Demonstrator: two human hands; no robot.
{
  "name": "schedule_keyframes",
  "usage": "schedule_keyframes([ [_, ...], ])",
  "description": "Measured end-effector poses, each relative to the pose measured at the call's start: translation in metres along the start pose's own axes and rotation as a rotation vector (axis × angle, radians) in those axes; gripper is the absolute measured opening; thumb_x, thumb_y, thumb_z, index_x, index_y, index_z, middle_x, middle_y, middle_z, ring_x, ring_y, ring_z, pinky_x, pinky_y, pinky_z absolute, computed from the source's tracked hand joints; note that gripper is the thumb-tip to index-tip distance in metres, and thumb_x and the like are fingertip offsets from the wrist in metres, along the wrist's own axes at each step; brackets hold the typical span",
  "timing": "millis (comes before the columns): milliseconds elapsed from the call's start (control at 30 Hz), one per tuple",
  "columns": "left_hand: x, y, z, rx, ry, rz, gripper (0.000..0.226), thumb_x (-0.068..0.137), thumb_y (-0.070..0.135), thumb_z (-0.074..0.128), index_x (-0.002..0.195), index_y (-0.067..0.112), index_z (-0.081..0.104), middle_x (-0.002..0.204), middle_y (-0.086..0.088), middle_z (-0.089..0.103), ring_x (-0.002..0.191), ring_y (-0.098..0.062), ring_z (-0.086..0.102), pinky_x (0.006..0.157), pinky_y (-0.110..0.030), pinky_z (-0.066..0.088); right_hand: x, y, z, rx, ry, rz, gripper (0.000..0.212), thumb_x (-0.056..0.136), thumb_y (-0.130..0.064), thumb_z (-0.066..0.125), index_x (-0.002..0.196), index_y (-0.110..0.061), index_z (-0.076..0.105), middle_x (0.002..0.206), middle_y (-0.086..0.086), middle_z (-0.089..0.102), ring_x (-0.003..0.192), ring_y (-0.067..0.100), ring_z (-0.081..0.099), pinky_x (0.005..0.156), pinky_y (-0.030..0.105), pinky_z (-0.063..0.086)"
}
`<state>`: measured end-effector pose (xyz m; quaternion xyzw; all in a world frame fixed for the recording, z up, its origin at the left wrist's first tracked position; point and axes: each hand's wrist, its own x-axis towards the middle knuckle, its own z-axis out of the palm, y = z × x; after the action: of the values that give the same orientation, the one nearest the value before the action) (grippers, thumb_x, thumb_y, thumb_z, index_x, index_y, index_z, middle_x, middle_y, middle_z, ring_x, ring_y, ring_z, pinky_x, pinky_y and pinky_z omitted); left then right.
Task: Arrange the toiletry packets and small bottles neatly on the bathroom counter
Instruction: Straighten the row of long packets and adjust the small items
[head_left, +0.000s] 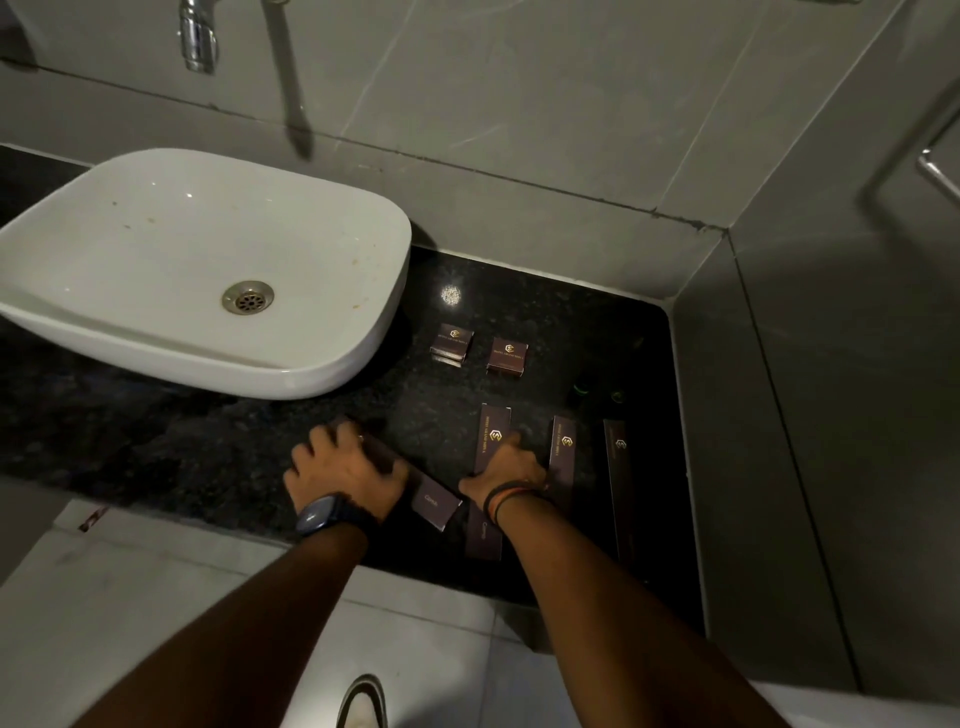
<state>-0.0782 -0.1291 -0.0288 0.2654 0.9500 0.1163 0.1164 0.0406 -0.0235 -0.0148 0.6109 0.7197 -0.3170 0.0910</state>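
From the head view, the task is judged partly done. On the dark speckled bench (322, 431), right of the white basin (197, 270), two small square packets are set side by side at the back: the left square packet (451, 344), which seems to lie on another beneath it, and the right square packet (507, 355). Nearer the front edge, long packets are laid roughly parallel: a middle long packet (492, 436), a second long packet (562, 447) just beside it, and a far-right long packet (619, 478) near the wall. One comb packet (435, 501) lies askew and is not yet lined up; it is covered at its far end by the left hand (345, 462), whose fingers are curled down on it, seemingly gripping it. The right hand (506, 462) is pressed flat, fingers together, on the middle long packet, with a thumb toward the second one. The small bottles are hard to make out: only two dark bottles (597, 395) with faint green rings are discerned against the dark bench, and their number cannot be told. The lower part of the middle long packet is crossed by the right wrist. What remains, by judgement, is straightening the skewed packet and ordering the bottles.
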Motion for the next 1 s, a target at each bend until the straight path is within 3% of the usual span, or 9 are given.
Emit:
schedule_keyframes([
  [67, -0.004, 0.005, 0.001, -0.09, -0.078, -0.192, 0.102, 0.058, 0.065, 0.072, 0.134, 0.007, 0.036, 0.131, -0.021, 0.045, 0.118, -0.043, 0.045, 0.097, -0.051, 0.041, -0.001, -0.002, 0.002, -0.013, 0.002, -0.013, 0.078, 0.076, -0.031, 0.076, 0.135, -0.005, 0.032, 0.134, 0.018, 0.054, 0.124, 0.036, 0.053, 0.098, 0.038, 0.048],
  [167, -0.002, 0.01, 0.012, -0.192, -0.209, -0.247, 0.118, 0.058, 0.062, 0.076, 0.144, 0.007, 0.018, 0.142, -0.023, 0.038, 0.125, -0.044, 0.042, 0.101, -0.053, 0.041, -0.002, -0.004, 0.002, -0.027, -0.005, -0.03, 0.079, 0.075, -0.031, 0.076, 0.136, -0.005, 0.033, 0.134, 0.018, 0.054, 0.123, 0.036, 0.054, 0.098, 0.039, 0.047],
  [500, 0.011, 0.032, 0.011, -0.226, -0.279, -0.193, 0.111, 0.063, 0.051, 0.079, 0.144, 0.011, 0.014, 0.143, -0.019, 0.034, 0.13, -0.042, 0.038, 0.103, -0.053, 0.039, -0.002, 0.001, 0.003, -0.058, -0.017, -0.033, 0.084, 0.074, -0.034, 0.076, 0.139, -0.007, 0.03, 0.135, 0.018, 0.053, 0.124, 0.037, 0.052, 0.099, 0.041, 0.048],
  [733, 0.004, 0.029, 0.014, -0.121, -0.379, -0.087, 0.075, 0.074, 0.039, 0.074, 0.135, 0.01, 0.041, 0.137, -0.017, 0.038, 0.124, -0.043, 0.043, 0.101, -0.047, 0.043, -0.002, 0.002, 0.006, -0.038, -0.014, -0.032, 0.081, 0.073, -0.035, 0.077, 0.137, -0.01, 0.034, 0.133, 0.017, 0.054, 0.123, 0.037, 0.053, 0.099, 0.042, 0.048],
  [1000, -0.002, 0.031, 0.015, -0.123, -0.432, -0.045, 0.078, 0.072, 0.037, 0.076, 0.136, 0.014, 0.039, 0.138, -0.014, 0.037, 0.124, -0.04, 0.045, 0.098, -0.048, 0.046, -0.002, 0.002, 0.01, -0.006, -0.017, -0.018, 0.08, 0.075, -0.033, 0.077, 0.138, -0.011, 0.033, 0.133, 0.016, 0.054, 0.123, 0.036, 0.054, 0.098, 0.041, 0.049],
])
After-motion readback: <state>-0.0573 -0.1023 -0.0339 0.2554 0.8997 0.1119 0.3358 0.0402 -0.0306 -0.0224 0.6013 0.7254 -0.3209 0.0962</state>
